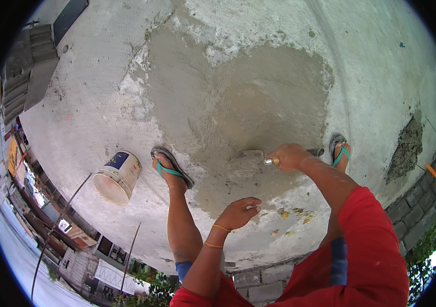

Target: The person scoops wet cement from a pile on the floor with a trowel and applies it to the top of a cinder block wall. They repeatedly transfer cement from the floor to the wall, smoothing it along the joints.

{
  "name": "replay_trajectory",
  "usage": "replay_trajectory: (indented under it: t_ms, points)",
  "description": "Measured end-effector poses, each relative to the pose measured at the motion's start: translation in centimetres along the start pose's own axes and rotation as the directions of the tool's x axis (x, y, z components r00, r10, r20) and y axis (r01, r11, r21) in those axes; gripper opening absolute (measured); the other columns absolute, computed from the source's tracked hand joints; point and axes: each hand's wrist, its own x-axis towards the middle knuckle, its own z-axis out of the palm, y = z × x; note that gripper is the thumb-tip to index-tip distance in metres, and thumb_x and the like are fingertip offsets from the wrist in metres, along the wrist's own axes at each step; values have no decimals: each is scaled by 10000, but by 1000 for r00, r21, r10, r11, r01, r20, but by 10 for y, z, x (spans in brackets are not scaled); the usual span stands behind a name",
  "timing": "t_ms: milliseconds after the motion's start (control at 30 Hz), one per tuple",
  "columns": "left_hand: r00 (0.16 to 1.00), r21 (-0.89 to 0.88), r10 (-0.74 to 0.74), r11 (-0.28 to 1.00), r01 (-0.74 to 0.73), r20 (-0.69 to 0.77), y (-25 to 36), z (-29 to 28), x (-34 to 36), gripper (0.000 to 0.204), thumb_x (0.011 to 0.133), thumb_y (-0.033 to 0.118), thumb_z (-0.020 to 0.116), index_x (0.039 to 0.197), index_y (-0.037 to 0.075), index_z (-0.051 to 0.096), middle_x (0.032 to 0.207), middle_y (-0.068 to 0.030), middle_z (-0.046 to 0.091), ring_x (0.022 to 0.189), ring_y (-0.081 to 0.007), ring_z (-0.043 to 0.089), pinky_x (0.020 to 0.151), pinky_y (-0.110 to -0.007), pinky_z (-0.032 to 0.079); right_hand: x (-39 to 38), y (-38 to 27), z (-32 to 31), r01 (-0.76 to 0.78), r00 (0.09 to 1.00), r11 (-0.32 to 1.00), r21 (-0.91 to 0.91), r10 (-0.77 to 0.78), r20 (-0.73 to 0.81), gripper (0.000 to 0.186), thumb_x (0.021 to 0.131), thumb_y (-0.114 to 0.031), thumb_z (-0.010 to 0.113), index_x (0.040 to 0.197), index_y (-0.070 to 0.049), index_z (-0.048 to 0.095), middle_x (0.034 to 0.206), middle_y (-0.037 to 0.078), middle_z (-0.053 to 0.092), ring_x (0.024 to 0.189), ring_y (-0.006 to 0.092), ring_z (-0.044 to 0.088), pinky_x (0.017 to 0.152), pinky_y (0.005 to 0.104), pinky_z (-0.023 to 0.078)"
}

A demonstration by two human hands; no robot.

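Observation:
My right hand (288,157) grips a metal trowel (248,158), its blade lying on a wet grey mortar patch (238,97); a dark bar-like piece shows just beyond my knuckles. My left hand (239,212) hovers lower down over the patch, fingers loosely curled and apart, holding nothing. My sandalled feet are at either side of the patch, the left foot (164,169) and the right foot (341,153).
A white bucket (113,189) lies tipped at left. Concrete blocks (415,204) line the edge at right and below, near a rough broken spot (405,148). Thin rods (59,215) rise at left. Corrugated sheets (26,71) sit upper left, dry leaves (295,215) near my arm.

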Motion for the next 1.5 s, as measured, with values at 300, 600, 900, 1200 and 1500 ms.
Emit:
replay_trajectory:
  t_ms: [300,600,900,1200,1500]
  points:
    - [993,-61,53,996,-60,-107,9,-13,-16,517,1025,274,699,1454,11,577,1357,-163,676,1162,-217,667,986,-329,533,44,-33,-251,-2,931,929,370,137,-337,490,903,-145,712,1390,-204,705,1019,96,757,958,255,707,832,414,538]
    - [994,-3,41,999,-42,-103,29,-39,-36,516,1013,302,701,1422,6,599,1330,-171,682,1198,-247,666,1013,-358,525,65,-73,-97,-181,745,968,174,251,-619,675,1014,-160,646,1632,-291,409,1301,101,623,1150,300,665,1010,435,540]
    - [986,141,137,982,-123,-99,62,-61,-52,484,1012,316,696,1383,14,632,1298,-162,709,1205,-261,678,1026,-378,532,32,-101,-117,1,920,982,190,74,-385,548,953,-236,703,1488,-315,614,1188,113,733,1066,319,715,942,422,557]
    - [960,233,234,953,-194,-156,75,-72,-59,468,1009,325,705,1354,16,639,1215,-153,727,1164,-246,687,1004,-367,541,15,-49,-203,77,760,878,473,256,-598,576,920,-200,751,1481,-192,619,1190,141,748,1052,267,714,935,388,537]
    - [977,15,87,996,-85,-196,75,-112,-76,378,992,301,689,1258,32,694,929,-66,706,757,-154,684,680,-332,570,-121,-95,-26,40,933,471,881,298,-202,321,968,-295,754,1002,-20,592,808,53,619,625,141,585,514,331,502]
